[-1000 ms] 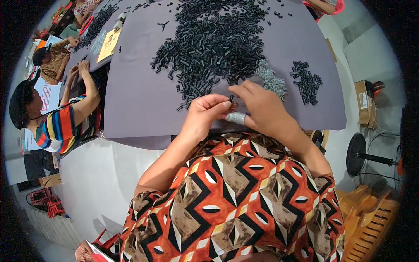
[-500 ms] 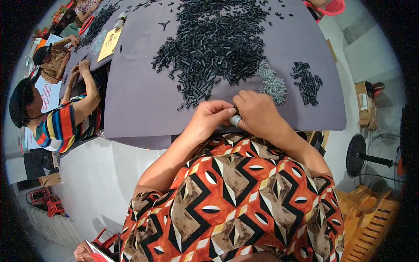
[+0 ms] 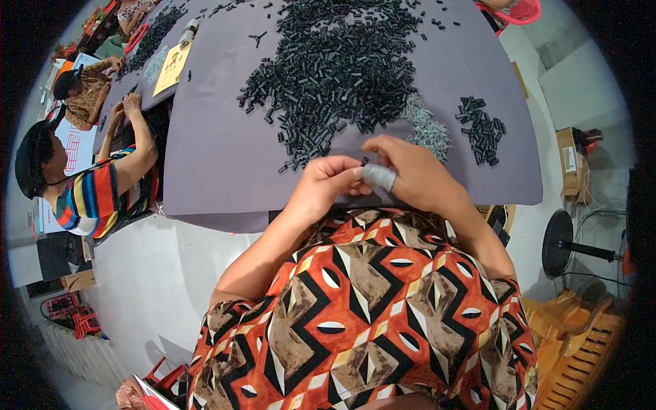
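Above the near edge of the table, my left hand [image 3: 324, 183] pinches a small black plastic piece [image 3: 365, 162] between thumb and forefinger. My right hand [image 3: 425, 176] is close against it from the right. Its thumb, wrapped in silver-grey tape [image 3: 379, 177], presses at the piece, while the forefinger is lifted apart from the thumb. Beyond both hands spreads a large heap of short black tube-like pieces [image 3: 335, 75]. A pile of small shiny silvery parts [image 3: 427, 130] lies just past my right hand, and a smaller group of black pieces [image 3: 481, 131] is farther right.
The grey-covered table [image 3: 212, 137] reaches away from me. At the left, a person in a striped shirt [image 3: 102, 184] works along the table, near a yellow card [image 3: 171, 68]. To the right are a black fan-like stand [image 3: 559, 244], a cardboard box [image 3: 569, 164] and an orange-brown chair [image 3: 574, 342].
My right hand has turned and shifted slightly right, its forefinger lifting off the piece and the taped thumb showing more fully. My left hand stays almost in place.
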Motion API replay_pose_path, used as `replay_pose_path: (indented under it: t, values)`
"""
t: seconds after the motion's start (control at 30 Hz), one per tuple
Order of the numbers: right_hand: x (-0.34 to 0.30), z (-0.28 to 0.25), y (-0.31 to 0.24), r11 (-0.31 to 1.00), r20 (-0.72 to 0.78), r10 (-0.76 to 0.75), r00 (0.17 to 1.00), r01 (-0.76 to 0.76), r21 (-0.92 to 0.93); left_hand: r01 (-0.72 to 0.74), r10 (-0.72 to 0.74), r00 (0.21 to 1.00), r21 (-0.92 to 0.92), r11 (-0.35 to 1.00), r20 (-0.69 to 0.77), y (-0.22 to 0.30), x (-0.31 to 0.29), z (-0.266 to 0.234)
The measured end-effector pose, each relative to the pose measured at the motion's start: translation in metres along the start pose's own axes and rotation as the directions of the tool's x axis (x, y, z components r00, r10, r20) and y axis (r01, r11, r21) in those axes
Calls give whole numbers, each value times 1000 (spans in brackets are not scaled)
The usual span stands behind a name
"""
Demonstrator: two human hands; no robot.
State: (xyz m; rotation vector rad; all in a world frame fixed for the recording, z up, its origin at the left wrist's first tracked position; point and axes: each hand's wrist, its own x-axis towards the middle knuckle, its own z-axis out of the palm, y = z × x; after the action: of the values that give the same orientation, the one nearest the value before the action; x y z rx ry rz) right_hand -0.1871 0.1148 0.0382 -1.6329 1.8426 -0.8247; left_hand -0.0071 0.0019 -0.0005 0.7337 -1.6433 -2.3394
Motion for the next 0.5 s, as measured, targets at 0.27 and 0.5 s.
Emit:
replay_pose_path:
  t: [0.27,0.5]
  values:
    - [3,14,8,955,-117,-228,967,199,-221,-86,84,996,69,994,34,4,-6,11]
    - [1,12,12,919,-37,-369,929,359,-166,150,-132,973,-79,986,191,9,-9,1]
